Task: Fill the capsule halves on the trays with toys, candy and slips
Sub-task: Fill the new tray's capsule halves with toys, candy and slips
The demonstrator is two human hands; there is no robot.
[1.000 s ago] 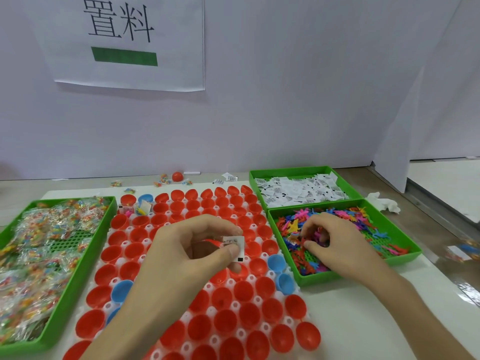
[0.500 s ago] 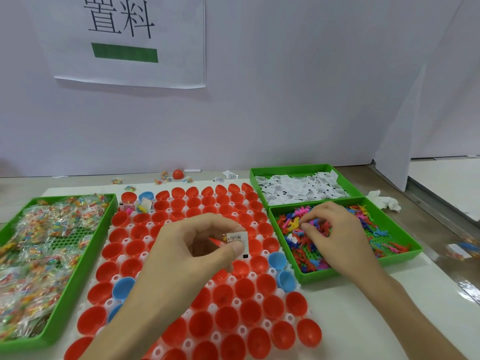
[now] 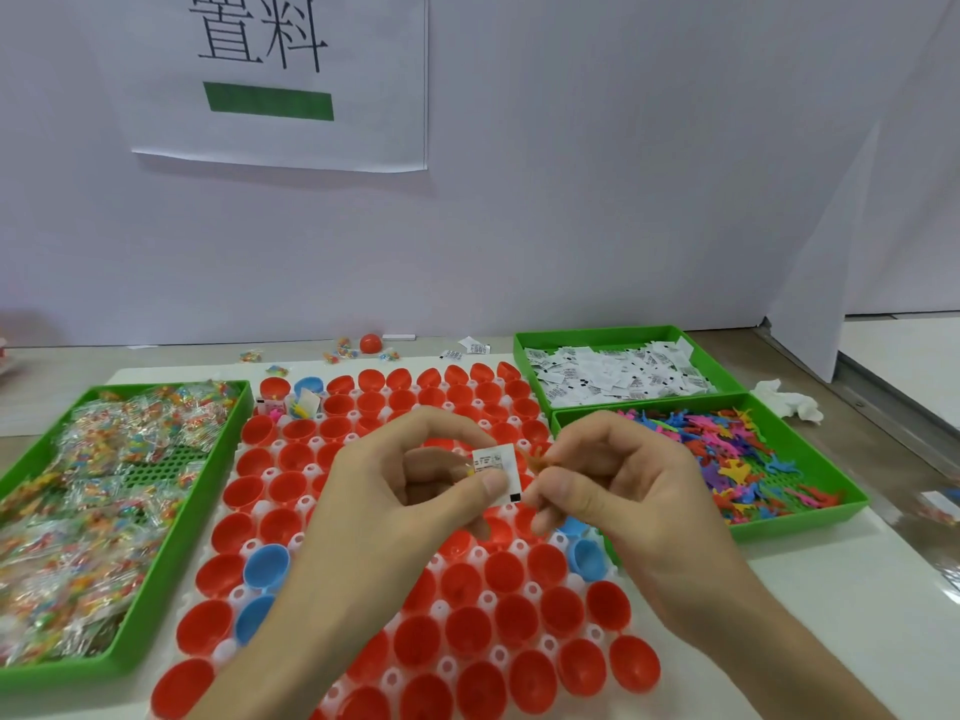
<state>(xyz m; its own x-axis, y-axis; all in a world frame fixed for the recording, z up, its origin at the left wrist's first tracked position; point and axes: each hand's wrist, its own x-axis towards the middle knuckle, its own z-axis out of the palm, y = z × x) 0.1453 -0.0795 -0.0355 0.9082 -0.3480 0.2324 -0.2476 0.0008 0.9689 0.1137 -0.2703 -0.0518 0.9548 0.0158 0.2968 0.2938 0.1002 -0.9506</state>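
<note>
While nearly all of the red and blue capsule halves (image 3: pixel 467 631) on the white tray (image 3: pixel 487 597) are sitting hollow, only 2 or 3 corner halves (image 3: pixel 306 402) at the far left are showing anything inside. The filling is therefore looking barely begun, with dozens of cups waiting.

Supplies are lying ready on the tabletop (image 3: pixel 810 605): candy (image 3: pixel 104 459) in the left bin (image 3: pixel 150 605), spare slips in the far right bin (image 3: pixel 597 336), and loose toys in the near right bin (image 3: pixel 779 527).

Both hands are meeting above the middle of the white tray, clear of the cups. The left hand (image 3: pixel 405 501) is keeping its grip clamped on a white slip (image 3: pixel 498 467), thumb against forefinger. Something yellow is peeking out beside that thumb, too small to identify. The right hand (image 3: pixel 623 491) is pinching a small orange toy (image 3: pixel 540 459) just beside the slip's right edge.

The slip is facing its printed side toward the camera. Its long axis is running close to upright, leaning slightly, and its black mark is sitting at the lower right corner. The toy is poking up and leftward out of the fingertips; its long axis is too hidden to judge.
</note>
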